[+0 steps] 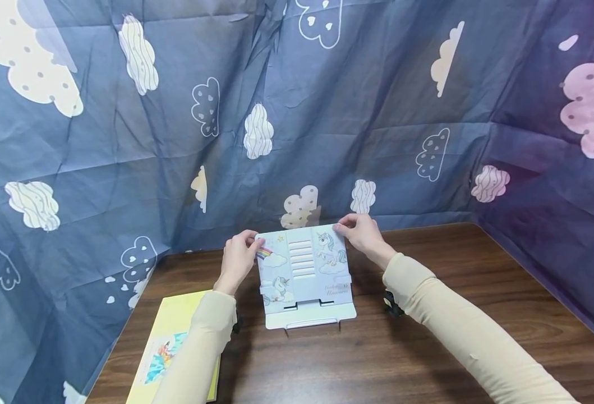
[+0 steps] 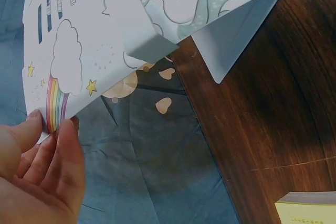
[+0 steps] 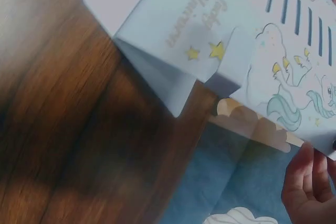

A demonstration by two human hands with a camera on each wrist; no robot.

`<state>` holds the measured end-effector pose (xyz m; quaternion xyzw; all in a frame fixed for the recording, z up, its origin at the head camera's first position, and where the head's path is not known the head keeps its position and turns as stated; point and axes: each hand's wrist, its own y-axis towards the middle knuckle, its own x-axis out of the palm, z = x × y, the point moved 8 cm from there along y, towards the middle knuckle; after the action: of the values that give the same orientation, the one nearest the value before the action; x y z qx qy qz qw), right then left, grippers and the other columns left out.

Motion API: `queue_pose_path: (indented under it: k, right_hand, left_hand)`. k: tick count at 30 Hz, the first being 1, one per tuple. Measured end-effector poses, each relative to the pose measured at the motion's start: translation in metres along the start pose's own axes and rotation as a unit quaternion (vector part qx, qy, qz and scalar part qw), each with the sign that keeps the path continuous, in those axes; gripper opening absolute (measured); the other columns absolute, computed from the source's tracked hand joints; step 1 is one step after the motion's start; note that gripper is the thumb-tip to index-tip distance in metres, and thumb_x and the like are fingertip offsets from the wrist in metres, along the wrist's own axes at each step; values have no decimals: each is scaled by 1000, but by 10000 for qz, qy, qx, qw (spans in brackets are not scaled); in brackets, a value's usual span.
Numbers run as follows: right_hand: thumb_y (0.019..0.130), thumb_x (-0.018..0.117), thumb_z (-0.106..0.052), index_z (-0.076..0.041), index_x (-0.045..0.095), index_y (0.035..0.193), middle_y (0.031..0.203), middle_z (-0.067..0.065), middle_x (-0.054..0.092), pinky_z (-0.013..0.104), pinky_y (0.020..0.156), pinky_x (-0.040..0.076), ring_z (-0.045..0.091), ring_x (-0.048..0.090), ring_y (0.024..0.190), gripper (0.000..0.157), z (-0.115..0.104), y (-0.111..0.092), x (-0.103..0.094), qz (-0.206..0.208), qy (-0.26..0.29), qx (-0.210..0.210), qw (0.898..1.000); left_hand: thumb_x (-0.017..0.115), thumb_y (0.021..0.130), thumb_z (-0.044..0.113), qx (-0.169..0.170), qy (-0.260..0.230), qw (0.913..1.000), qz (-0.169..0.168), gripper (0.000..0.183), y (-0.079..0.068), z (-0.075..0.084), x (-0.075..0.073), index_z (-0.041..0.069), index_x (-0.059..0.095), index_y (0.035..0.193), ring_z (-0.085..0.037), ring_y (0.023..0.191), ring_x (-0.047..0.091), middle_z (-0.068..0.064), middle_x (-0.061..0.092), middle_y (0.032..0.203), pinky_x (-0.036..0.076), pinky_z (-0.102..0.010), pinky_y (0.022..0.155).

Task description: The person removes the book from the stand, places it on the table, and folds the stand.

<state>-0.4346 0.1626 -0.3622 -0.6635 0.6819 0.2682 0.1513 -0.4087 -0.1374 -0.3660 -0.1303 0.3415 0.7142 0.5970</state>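
A white book stand (image 1: 304, 286) printed with unicorns, clouds and a rainbow stands tilted on the wooden table. Several slots run down the middle of its panel, and a lip sticks out along the bottom. My left hand (image 1: 238, 255) pinches its upper left corner; in the left wrist view the thumb and fingers (image 2: 65, 156) hold the edge by the rainbow. At the upper right corner, my right hand (image 1: 362, 233) pinches the panel between thumb and fingers. The right wrist view shows the stand's base plate (image 3: 168, 87) angled out from the panel.
A yellow book (image 1: 170, 331) with a picture on its cover lies at the table's left, partly under my left sleeve (image 1: 201, 342). Behind the wooden table (image 1: 453, 280) hangs a dark blue cloth (image 1: 317, 112) with printed clouds, also along both sides.
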Motion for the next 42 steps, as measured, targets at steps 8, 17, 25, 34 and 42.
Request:
queue_pose_path:
  k: [8, 17, 25, 34, 42]
  right_hand:
    - [95, 66, -17, -3, 70, 105, 92, 18, 65, 27, 50, 52, 15, 57, 55, 18, 4, -6, 2, 175, 494, 527, 9972]
    - [96, 63, -15, -2, 68, 108, 101, 22, 62, 25, 53, 52, 13, 54, 58, 18, 2, -6, 9, 203, 914, 891, 9916]
    - [97, 62, -15, -4, 68, 111, 102, 16, 60, 26, 59, 54, 25, 60, 80, 19, -1, 1, 13, 223, 931, 1015, 9902]
    - [98, 61, -17, -5, 66, 116, 104, 16, 59, 27, 63, 53, 33, 60, 94, 23, -5, 8, 16, 80, 665, 901, 9937]
    - [97, 61, -16, -3, 67, 115, 105, 16, 60, 38, 76, 55, 29, 59, 92, 23, -12, 12, 21, -17, 645, 793, 9948]
  left_hand:
    - [68, 94, 16, -174, -443, 9987, -195, 17, -2, -1, 4, 6, 68, 106, -33, 74, 66, -9, 63, 83, 54, -28, 51]
    - [69, 93, 17, 147, 48, 9998, 123, 19, 0, -1, -4, 3, 70, 106, -22, 73, 58, -7, 65, 79, 45, -30, 61]
    - [70, 92, 14, -83, -510, 9986, 54, 17, -4, -6, -5, 3, 69, 105, -28, 72, 63, -10, 64, 82, 53, -27, 57]
    - [70, 92, 11, -123, -849, 9963, -7, 16, -14, -4, -7, 1, 69, 104, -30, 72, 66, -12, 64, 82, 58, -40, 64]
    - [69, 92, 10, -91, -952, 9953, -132, 16, -23, -6, -12, 2, 68, 106, -25, 74, 67, -14, 66, 85, 57, -28, 61]
